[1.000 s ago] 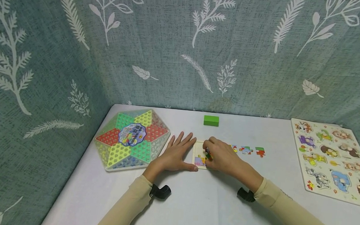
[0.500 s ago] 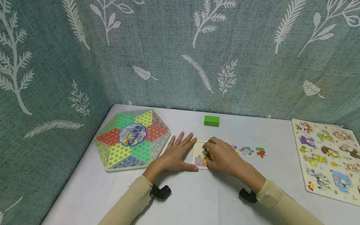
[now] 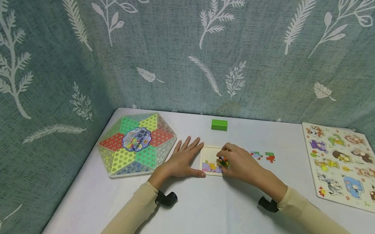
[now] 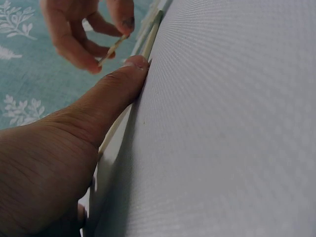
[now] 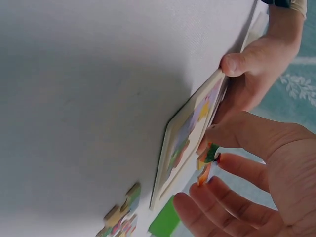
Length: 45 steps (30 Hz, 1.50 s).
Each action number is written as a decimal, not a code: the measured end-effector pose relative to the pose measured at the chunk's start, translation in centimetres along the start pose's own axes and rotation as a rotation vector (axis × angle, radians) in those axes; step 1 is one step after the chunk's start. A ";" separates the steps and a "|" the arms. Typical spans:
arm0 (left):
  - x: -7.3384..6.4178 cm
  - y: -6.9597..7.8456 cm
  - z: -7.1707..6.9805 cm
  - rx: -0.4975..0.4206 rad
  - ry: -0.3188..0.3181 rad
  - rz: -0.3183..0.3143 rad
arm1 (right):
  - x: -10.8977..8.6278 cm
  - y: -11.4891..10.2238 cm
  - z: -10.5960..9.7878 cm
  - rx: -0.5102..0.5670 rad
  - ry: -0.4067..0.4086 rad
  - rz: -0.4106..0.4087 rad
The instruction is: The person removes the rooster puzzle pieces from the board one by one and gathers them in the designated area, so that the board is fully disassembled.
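A small wooden puzzle tray [image 3: 209,154] lies flat on the table, with joined colourful pieces [image 5: 185,129] along its near side and bare wood behind them. My left hand [image 3: 182,162] rests at the tray's left side, fingers spread, its thumb [image 4: 116,89] against the near-left corner. Over the right part of the tray, my right hand [image 3: 242,164] pinches a jigsaw piece [image 5: 207,157] in green and orange between thumb and fingers. That piece is held tilted above the tray in the right wrist view. The tray's right end is hidden under this hand in the head view.
Loose jigsaw pieces [image 3: 270,157] lie right of the tray, partly behind my right hand. A green block [image 3: 219,125] stands at the back. At left is a hexagonal Chinese checkers set [image 3: 137,146]; at right, an animal peg board [image 3: 345,166]. Patterned curtains border the table.
My right hand has shifted right with the piece, showing more of the joined pieces and covering a loose one. The left hand keeps its place at the tray.
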<state>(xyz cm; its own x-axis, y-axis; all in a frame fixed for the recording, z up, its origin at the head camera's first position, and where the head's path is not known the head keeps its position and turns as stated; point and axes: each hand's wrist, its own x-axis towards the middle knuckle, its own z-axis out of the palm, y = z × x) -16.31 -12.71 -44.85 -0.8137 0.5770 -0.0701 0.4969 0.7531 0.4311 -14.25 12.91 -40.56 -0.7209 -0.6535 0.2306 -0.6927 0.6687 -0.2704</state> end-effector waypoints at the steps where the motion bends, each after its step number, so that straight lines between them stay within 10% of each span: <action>1: 0.0 0.0 0.0 0.000 -0.002 -0.002 | -0.2 0.1 -0.1 -0.007 0.004 -0.005; 45: 0.0 0.1 0.0 -0.018 0.018 0.008 | -6.6 3.9 -2.7 -0.049 0.121 0.099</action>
<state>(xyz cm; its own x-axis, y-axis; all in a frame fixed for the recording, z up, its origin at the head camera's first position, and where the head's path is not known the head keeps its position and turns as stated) -16.28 -12.63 -44.78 -0.8153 0.5768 -0.0508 0.4977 0.7428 0.4479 -12.21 20.78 -40.56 -0.7813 -0.5375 0.3171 -0.6158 0.7464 -0.2521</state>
